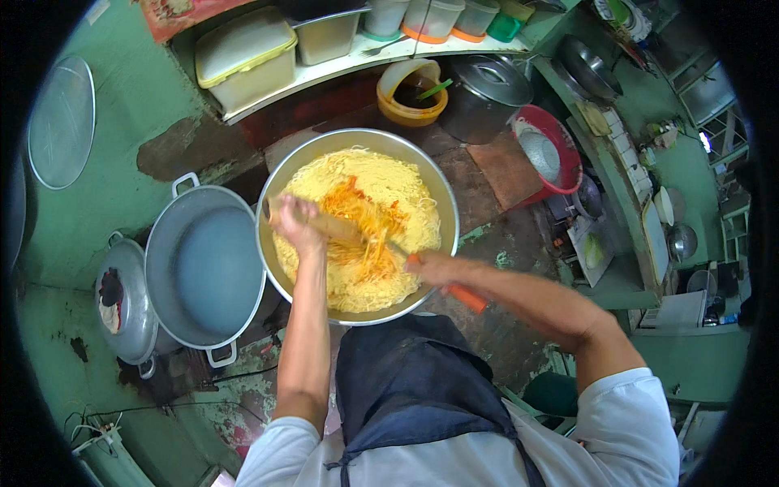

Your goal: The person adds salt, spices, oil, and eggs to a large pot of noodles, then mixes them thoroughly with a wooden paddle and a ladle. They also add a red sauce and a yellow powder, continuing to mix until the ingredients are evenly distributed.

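Observation:
A wide metal basin (448,201) full of yellow noodles (389,167) stands in front of me, with orange-red sauce (350,195) streaked through the middle. My left hand (295,222) is closed around a wooden paddle (341,228), blurred by motion, whose far end reaches into the sauced noodles. From the right, my right hand (429,268) grips the orange handle (465,297) of a metal utensil, its head hidden among the noodles. Both hands are over the basin, one on each side of the sauced patch.
Left of the basin stands a large aluminium pot (213,268) of cloudy liquid, beside a lidded pot (125,304). Behind are a yellow container (411,109) of dark sauce, a dark pot with a metal lid (493,79) and a red tub (569,152). A shelf (316,70) holds plastic boxes.

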Available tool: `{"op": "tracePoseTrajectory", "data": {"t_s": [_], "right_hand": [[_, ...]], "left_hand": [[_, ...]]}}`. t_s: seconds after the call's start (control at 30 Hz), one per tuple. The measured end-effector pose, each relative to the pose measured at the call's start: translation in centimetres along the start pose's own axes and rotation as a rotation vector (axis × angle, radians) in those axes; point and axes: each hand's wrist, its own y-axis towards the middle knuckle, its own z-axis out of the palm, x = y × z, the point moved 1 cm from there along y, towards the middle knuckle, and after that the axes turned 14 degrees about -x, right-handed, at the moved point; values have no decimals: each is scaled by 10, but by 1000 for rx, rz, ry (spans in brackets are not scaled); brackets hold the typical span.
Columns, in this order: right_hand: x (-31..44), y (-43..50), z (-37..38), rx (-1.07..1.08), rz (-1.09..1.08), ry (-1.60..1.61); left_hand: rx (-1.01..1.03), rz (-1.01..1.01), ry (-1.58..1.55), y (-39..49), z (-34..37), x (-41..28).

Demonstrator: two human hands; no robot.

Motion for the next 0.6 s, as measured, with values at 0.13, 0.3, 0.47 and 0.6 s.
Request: {"op": "tracePoseTrajectory", "data": {"t_s": [0.13, 0.3, 0.47, 0.6], "right_hand": [[-1, -13, -43, -358, -211, -424], [-7, -40, 8, -69, 153, 134], [17, -44, -51, -217, -288, -391], [25, -87, -107, -422, -297, -680]], "left_hand": [[315, 414, 0, 32, 6, -26], [34, 179, 201, -2, -27, -34], [265, 228, -24, -2, 43, -29], [544, 294, 27, 3, 90, -97]]}}
